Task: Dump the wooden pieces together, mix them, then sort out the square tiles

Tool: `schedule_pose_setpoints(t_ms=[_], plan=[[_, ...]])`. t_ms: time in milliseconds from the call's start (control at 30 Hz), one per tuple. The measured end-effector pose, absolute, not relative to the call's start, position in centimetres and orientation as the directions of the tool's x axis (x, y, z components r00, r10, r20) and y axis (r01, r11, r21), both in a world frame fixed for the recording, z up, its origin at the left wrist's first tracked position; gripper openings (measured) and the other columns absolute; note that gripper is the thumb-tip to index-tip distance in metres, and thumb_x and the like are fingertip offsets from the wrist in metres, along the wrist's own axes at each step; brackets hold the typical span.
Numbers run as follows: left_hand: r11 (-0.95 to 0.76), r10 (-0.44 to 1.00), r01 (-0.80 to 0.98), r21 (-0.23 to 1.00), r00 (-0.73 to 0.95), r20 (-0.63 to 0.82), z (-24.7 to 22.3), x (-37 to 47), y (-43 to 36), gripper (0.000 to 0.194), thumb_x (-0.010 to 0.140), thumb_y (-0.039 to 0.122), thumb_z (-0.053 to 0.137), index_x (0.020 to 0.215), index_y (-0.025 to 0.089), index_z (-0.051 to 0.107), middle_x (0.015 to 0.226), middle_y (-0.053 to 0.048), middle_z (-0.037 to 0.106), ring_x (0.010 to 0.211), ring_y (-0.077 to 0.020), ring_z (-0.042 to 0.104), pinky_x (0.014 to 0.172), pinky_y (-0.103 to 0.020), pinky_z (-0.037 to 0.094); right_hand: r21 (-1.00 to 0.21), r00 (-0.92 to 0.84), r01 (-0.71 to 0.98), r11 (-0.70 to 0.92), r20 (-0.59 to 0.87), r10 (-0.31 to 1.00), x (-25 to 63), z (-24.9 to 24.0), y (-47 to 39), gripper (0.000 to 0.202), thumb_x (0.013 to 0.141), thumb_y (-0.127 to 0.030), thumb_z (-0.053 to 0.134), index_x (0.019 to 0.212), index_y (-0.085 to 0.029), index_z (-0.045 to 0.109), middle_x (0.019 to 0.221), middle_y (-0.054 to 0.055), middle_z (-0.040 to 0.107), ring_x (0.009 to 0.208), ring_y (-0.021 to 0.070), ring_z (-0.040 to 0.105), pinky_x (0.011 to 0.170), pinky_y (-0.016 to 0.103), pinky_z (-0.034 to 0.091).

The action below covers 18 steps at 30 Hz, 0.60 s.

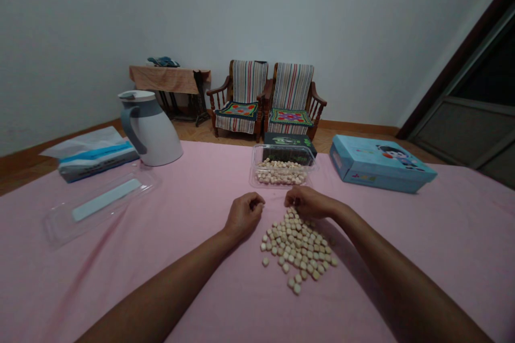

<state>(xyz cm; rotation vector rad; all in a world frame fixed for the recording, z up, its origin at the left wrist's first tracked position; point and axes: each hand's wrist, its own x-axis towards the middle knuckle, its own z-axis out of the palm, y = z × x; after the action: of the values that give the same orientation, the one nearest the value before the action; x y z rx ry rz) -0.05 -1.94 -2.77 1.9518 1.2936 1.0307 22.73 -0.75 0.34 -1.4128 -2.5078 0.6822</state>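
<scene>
A loose pile of small pale cubes with rounded corners lies spread on the pink tablecloth in front of me. My left hand rests left of the pile, its fingers curled and the thumb tip near the forefinger; anything in them is too small to make out. At the far end of the pile is my right hand, fingers bent down and closed by the topmost cubes, their tips partly hidden. Just beyond both hands stands an open clear plastic box, partly filled with similar cubes.
A clear plastic lid with a white strip lies at the left. Behind it are a tissue pack and a white-grey jug. A black box sits behind the clear box, a blue carton to the right.
</scene>
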Motion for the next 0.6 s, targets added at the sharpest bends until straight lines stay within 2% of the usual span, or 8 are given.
schedule_pose_setpoints(t_ms=[167, 367, 433, 533, 600], plan=[[-0.372, 0.927, 0.483, 0.793, 0.238, 0.29, -2.7, -0.1, -2.0, 0.014, 0.074, 0.014, 0.052, 0.075, 0.014, 0.066, 0.068, -0.001, 0.064, 0.062, -0.012, 0.055, 0.06, -0.022, 0.041, -0.453, -0.538, 0.759, 0.467, -0.033, 0.842, 22.8, 0.5, -1.4, 0.032, 0.062, -0.001, 0.051, 0.086, -0.013, 0.068, 0.08, 0.004, 0.065, 0.068, 0.012, 0.056, 0.06, 0.019, 0.041], [-0.379, 0.924, 0.471, 0.797, 0.244, 0.295, -3.0, -0.1, -1.9, 0.015, 0.073, 0.012, 0.052, 0.075, 0.015, 0.066, 0.067, -0.001, 0.064, 0.062, -0.0121, 0.055, 0.06, -0.021, 0.04, -0.466, -0.508, 0.772, 0.431, -0.045, 0.86, 23.5, 3.2, -1.3, 0.022, 0.062, 0.0, 0.05, 0.074, -0.013, 0.065, 0.071, 0.002, 0.063, 0.063, 0.0112, 0.055, 0.057, 0.019, 0.04], [-0.378, 0.924, 0.474, 0.795, 0.244, 0.294, -3.1, -0.1, -1.8, 0.015, 0.073, 0.012, 0.052, 0.075, 0.015, 0.066, 0.068, -0.001, 0.064, 0.063, -0.0123, 0.056, 0.06, -0.021, 0.041, -0.468, -0.438, 0.781, 0.414, 0.062, 0.897, 24.1, 4.6, -0.6, 0.02, 0.065, -0.003, 0.051, 0.076, -0.014, 0.064, 0.073, 0.002, 0.064, 0.064, 0.0115, 0.056, 0.058, 0.019, 0.04], [-0.372, 0.927, 0.484, 0.792, 0.24, 0.289, -3.1, -0.1, -1.7, 0.015, 0.073, 0.013, 0.052, 0.075, 0.014, 0.067, 0.069, -0.001, 0.065, 0.064, -0.0125, 0.056, 0.061, -0.022, 0.041, -0.485, -0.209, 0.794, 0.366, 0.348, 0.914, 24.7, 6.0, 0.5, 0.024, 0.07, -0.008, 0.054, 0.09, -0.016, 0.064, 0.085, 0.004, 0.066, 0.068, 0.0121, 0.056, 0.061, 0.021, 0.042], [-0.373, 0.926, 0.482, 0.793, 0.245, 0.287, -3.0, -0.1, -1.8, 0.015, 0.073, 0.013, 0.052, 0.075, 0.014, 0.067, 0.069, -0.001, 0.065, 0.064, -0.0126, 0.056, 0.061, -0.022, 0.041, -0.505, -0.125, 0.789, 0.35, 0.426, 0.896, 24.7, 6.1, 0.8, 0.026, 0.071, -0.011, 0.054, 0.095, -0.016, 0.063, 0.09, 0.005, 0.066, 0.07, 0.0125, 0.057, 0.063, 0.022, 0.043]])
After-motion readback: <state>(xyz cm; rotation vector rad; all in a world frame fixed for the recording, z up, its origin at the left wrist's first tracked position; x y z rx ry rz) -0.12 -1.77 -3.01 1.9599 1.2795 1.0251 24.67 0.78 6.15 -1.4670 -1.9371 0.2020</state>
